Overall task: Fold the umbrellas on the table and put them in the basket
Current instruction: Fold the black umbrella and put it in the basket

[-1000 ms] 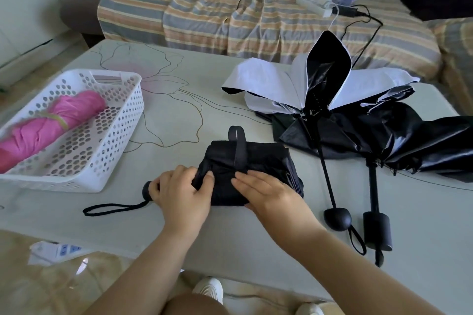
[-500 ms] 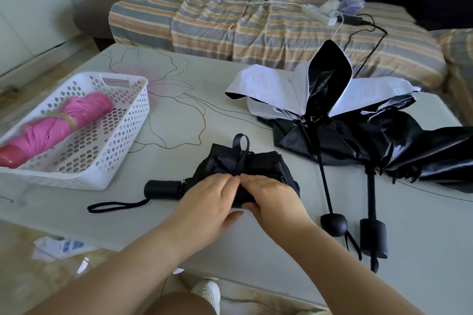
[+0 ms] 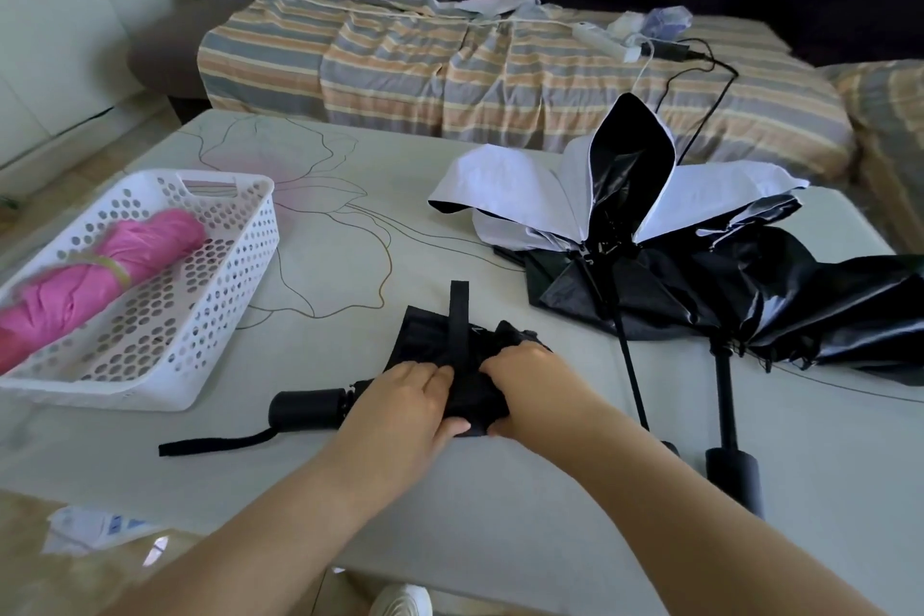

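A small black umbrella (image 3: 435,340) lies collapsed near the table's front edge, its handle (image 3: 307,408) pointing left and its strap (image 3: 459,315) lying straight up across the bundle. My left hand (image 3: 405,408) grips the canopy just left of the strap. My right hand (image 3: 530,383) grips it on the right. A white perforated basket (image 3: 200,315) at the left holds a rolled pink umbrella (image 3: 100,270). A white umbrella with a black lining (image 3: 620,195) and a black umbrella (image 3: 800,305) lie loose at the right.
The two loose umbrellas' handles (image 3: 732,475) reach toward the table's front edge on the right. Behind the table stands a sofa with a striped cover (image 3: 450,65), a power strip (image 3: 602,40) and cables. Paper (image 3: 95,525) lies on the floor at the lower left.
My left hand left the handle end and moved right onto the canopy beside my right hand. The strap, looped before, now lies straight. The bundle is pressed narrower.
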### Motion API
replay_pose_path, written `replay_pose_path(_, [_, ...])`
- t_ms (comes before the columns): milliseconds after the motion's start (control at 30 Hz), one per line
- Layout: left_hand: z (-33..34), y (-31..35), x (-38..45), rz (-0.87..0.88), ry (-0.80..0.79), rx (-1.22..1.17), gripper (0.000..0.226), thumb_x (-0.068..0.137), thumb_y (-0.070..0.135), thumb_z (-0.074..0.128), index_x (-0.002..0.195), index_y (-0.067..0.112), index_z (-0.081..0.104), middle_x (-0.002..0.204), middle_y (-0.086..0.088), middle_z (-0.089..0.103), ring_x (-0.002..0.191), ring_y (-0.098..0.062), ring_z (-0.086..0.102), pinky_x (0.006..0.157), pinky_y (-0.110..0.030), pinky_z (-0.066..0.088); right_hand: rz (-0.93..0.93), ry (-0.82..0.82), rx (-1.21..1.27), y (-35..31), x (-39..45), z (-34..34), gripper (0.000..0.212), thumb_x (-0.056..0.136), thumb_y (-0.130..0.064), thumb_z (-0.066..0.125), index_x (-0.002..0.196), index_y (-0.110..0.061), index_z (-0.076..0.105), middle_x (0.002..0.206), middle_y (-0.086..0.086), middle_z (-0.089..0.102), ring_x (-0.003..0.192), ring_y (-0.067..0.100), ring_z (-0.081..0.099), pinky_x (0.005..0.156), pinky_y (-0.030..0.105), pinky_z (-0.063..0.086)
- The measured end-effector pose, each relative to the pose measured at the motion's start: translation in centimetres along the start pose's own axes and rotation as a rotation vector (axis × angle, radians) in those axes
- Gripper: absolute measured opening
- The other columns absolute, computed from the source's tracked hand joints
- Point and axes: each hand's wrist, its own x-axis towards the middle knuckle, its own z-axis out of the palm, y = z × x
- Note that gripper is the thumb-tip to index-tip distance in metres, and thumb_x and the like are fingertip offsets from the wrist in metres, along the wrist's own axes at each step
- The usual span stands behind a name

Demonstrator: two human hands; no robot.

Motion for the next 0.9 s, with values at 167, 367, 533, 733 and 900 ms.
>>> replay_pose_path(167, [-1.3,-0.9,0.5,-0.06,-0.184,-0.074,0.055,0.086,0.049,0.058,0.131,0.02,0.048,0.118,0.005,0.055,0.113,-0.014,0.051,0.09,-0.028,0.046,-0.015,0.213,-0.029,-0.1,-0.9,1.6,0.031,0.057,-0.031,0.078,0.086,-0.024,0.066,0.082,-0.006,0.063,0.087,0.017,0.056,0.066,0.021,0.04])
replay_pose_path(367, [-2.3,-2.0,1.5,-0.195,-0.344,-0.14,0.056,0.075,0.06,0.062,0.119,0.026,0.05,0.114,0.008,0.048,0.102,-0.015,0.055,0.082,-0.027,0.048,-0.162,0.444,-0.072,1.4,-1.1,2.0,0.053,0.02,-0.029,0.086,0.07,-0.022,0.069,0.065,-0.01,0.062,0.064,0.016,0.061,0.05,0.026,0.052])
replay_pose_path(533, [-3.4,-1.4,1.9,-0.093,-0.101,-0.028,0.052,0.076,0.059,0.064,0.114,0.026,0.052,0.101,0.009,0.057,0.082,-0.018,0.063,0.062,-0.028,0.042,-0.156,0.586,-0.052,3.0,-1.7,0.2,0.05,0.028,-0.024,0.082,0.075,-0.019,0.067,0.065,-0.008,0.062,0.063,0.017,0.062,0.065,0.022,0.051])
replay_pose_path(733, [-3.1,0.2,2.3,0.195,0.178,0.251,0.052,0.04,0.018,0.08,0.089,0.011,0.063,0.071,-0.002,0.054,0.046,-0.02,0.049,0.038,-0.028,0.035,0.032,0.202,-0.052,3.7,-3.5,-2.7,0.023,0.07,-0.035,0.058,0.088,-0.025,0.047,0.082,-0.005,0.061,0.078,0.02,0.058,0.061,0.026,0.037])
replay_pose_path(900, [-4.0,1.1,2.8,0.115,0.127,0.199,0.069,0.047,0.031,0.085,0.104,0.017,0.05,0.081,-0.001,0.056,0.054,-0.022,0.053,0.045,-0.031,0.039,0.058,0.307,-0.15,4.6,-3.9,-3.0,0.022,0.064,-0.031,0.067,0.078,-0.024,0.051,0.07,-0.004,0.059,0.063,0.017,0.058,0.05,0.026,0.034])
